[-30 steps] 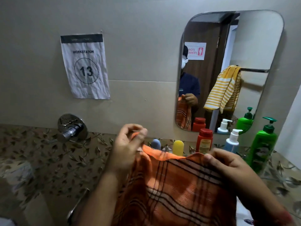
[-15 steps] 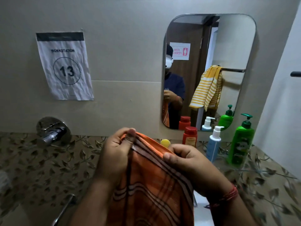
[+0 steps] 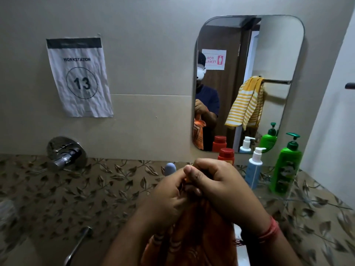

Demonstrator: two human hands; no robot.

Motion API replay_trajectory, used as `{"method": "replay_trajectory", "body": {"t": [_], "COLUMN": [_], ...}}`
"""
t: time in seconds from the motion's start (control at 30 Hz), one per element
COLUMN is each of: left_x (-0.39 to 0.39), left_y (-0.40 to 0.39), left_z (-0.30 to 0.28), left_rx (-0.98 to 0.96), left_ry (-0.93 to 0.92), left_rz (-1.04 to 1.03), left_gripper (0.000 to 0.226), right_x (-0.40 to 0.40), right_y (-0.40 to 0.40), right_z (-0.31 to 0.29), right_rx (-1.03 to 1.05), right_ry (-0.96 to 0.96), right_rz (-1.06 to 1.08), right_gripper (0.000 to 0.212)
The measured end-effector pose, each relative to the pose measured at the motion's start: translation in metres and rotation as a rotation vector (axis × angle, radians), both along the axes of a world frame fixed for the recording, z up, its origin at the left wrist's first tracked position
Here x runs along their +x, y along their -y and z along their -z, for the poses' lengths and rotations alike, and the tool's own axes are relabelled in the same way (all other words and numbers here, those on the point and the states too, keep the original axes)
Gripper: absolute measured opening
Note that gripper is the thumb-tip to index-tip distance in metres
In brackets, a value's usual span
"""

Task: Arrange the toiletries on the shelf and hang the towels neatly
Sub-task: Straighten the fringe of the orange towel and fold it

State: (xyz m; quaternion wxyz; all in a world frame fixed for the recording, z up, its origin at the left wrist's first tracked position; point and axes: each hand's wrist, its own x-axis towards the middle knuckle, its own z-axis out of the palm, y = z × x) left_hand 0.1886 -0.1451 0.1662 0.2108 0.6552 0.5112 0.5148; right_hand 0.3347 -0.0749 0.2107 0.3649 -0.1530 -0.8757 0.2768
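An orange plaid towel (image 3: 192, 240) hangs folded lengthwise below my hands at the bottom centre. My left hand (image 3: 169, 196) and my right hand (image 3: 217, 185) meet at its top edge, both pinching it, fingers touching. Behind them on the shelf stand a red-capped bottle (image 3: 226, 155), a white-and-blue pump bottle (image 3: 253, 167), a green pump bottle (image 3: 286, 166) and a grey-blue roll-on (image 3: 170, 168). A yellow striped towel (image 3: 245, 104) shows in the mirror, draped bunched over a rail.
A mirror (image 3: 284, 54) hangs on the beige wall above the shelf. A chrome wall valve (image 3: 65, 153) and a tap spout (image 3: 76, 246) are at the left. A "Workstation 13" paper (image 3: 79, 77) is taped to the wall. A white side wall (image 3: 334, 112) closes the right.
My hands have come together, bringing the towel's two top corners to meet and folding it narrower. The yellow item on the shelf is now hidden behind my hands.
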Motion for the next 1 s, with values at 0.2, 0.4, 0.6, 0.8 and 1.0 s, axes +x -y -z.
{"method": "replay_trajectory", "body": {"t": [0.2, 0.4, 0.6, 0.8, 1.0], "left_x": [-0.003, -0.058, -0.065, -0.008, -0.013], "left_y": [0.006, 0.01, 0.012, 0.012, 0.015], "left_z": [-0.003, -0.004, 0.001, 0.004, 0.002], "left_rx": [0.203, 0.398, 0.336, -0.003, 0.113], "left_ry": [0.165, 0.668, 0.314, 0.075, -0.044], "left_rz": [-0.093, -0.525, -0.68, 0.031, -0.121], "left_gripper": [0.021, 0.031, 0.007, 0.044, 0.019], "right_x": [0.002, 0.014, 0.02, 0.0, 0.004], "right_y": [-0.01, -0.015, -0.019, 0.001, -0.002], "right_z": [0.013, 0.036, 0.03, 0.009, 0.018], "right_rx": [-0.15, -0.452, -0.426, -0.089, -0.272], "right_ry": [-0.031, 0.035, 0.028, 0.11, 0.054], "right_rz": [-0.035, -0.209, -0.125, -0.052, -0.054], "right_gripper": [0.046, 0.028, 0.034, 0.031, 0.038]}}
